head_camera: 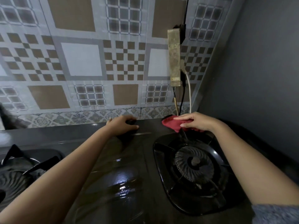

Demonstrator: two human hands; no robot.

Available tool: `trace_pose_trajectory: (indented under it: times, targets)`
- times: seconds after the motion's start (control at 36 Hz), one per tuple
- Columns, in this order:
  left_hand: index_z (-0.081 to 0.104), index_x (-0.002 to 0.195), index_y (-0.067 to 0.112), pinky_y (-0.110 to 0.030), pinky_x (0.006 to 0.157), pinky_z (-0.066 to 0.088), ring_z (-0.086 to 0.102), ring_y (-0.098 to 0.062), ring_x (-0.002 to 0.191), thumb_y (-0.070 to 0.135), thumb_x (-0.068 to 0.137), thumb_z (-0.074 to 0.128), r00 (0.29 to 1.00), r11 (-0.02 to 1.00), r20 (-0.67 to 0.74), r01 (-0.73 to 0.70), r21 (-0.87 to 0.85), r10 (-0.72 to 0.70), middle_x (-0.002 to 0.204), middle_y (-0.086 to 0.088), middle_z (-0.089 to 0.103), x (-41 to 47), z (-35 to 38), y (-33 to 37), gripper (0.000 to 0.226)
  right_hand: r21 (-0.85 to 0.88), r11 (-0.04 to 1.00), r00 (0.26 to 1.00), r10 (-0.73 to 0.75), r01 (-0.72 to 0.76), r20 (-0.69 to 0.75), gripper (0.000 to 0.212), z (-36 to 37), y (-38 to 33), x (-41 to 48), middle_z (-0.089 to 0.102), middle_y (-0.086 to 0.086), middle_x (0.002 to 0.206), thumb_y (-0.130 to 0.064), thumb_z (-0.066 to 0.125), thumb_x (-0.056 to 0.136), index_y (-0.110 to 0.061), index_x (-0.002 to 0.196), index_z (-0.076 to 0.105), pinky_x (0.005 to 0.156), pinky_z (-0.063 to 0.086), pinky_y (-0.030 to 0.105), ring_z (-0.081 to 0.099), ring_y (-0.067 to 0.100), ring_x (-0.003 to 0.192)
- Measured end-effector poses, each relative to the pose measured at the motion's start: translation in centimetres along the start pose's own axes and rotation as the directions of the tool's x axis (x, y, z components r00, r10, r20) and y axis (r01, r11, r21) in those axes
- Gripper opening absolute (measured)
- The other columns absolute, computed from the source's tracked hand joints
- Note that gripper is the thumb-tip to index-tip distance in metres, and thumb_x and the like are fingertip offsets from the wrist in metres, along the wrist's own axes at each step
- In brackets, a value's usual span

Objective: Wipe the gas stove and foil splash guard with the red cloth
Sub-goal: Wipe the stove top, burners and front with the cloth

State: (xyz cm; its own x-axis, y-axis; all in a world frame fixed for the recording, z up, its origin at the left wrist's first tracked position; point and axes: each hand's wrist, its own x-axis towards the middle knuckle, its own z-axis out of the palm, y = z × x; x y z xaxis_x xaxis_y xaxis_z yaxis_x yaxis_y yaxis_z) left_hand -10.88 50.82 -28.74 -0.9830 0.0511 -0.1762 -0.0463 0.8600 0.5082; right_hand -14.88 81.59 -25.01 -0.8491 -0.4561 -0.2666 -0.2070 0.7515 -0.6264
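Gas stove top runs across the lower view, with the left burner grate at its far left. The left hand rests on the rear edge, fingers spread and loosely bent, holding nothing. Wet streaks shine mid-stove, so that stretch looks wiped. Beyond the right burner, the red cloth lies bunched on the stove's rear right corner, pinched by the right hand. The patterned foil splash guard behind shows no wetness; I judge it not yet done.
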Motion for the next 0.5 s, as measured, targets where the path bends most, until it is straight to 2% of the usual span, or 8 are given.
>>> trace_pose_trajectory:
  times: [0.17,0.33,0.42,0.5]
  targets:
    - [0.042,0.135,0.034,-0.052,0.112,0.024,0.043,-0.026,0.128,0.054,0.084,0.055,1.0,1.0,-0.027,0.015,0.014,-0.014,0.139,-0.002,0.048,-1.2,-0.8,-1.4,0.056,-0.031,0.999,0.999,-0.005,0.006,0.032,0.043,-0.1,-0.9,0.5,0.044,-0.008,0.141,-0.013,0.062,0.086,-0.028,0.126,0.055,0.11,0.018,0.023,0.035,0.009,0.132]
    - [0.041,0.135,0.034,-0.052,0.112,0.023,0.042,-0.027,0.128,0.055,0.085,0.052,1.0,0.999,-0.023,0.007,0.037,-0.006,0.14,-0.003,0.047,-1.8,-1.1,-1.7,0.056,-0.048,0.999,1.0,-0.005,0.007,0.028,0.042,0.1,-1.5,1.3,0.044,-0.009,0.142,-0.014,0.063,0.086,-0.035,0.122,0.057,0.117,0.018,0.036,0.034,0.012,0.135]
    - [0.041,0.135,0.035,-0.051,0.113,0.021,0.042,-0.027,0.128,0.056,0.085,0.052,1.0,0.999,-0.03,0.009,0.051,-0.008,0.14,-0.003,0.047,-2.0,-1.1,-1.6,0.056,-0.044,0.999,1.0,-0.009,0.009,0.02,0.041,0.6,-2.1,1.6,0.044,-0.008,0.143,-0.015,0.062,0.087,-0.03,0.125,0.056,0.115,0.019,0.03,0.034,0.012,0.134]
    - [0.041,0.135,0.036,-0.051,0.113,0.02,0.042,-0.026,0.129,0.057,0.084,0.052,0.999,0.999,-0.036,0.01,0.048,-0.009,0.14,-0.001,0.047,-2.2,-1.3,-1.8,0.056,-0.032,0.999,1.0,-0.017,0.017,0.011,0.041,1.3,-2.9,2.0,0.045,-0.008,0.142,-0.018,0.063,0.086,-0.032,0.123,0.056,0.115,0.019,0.029,0.035,0.012,0.134]
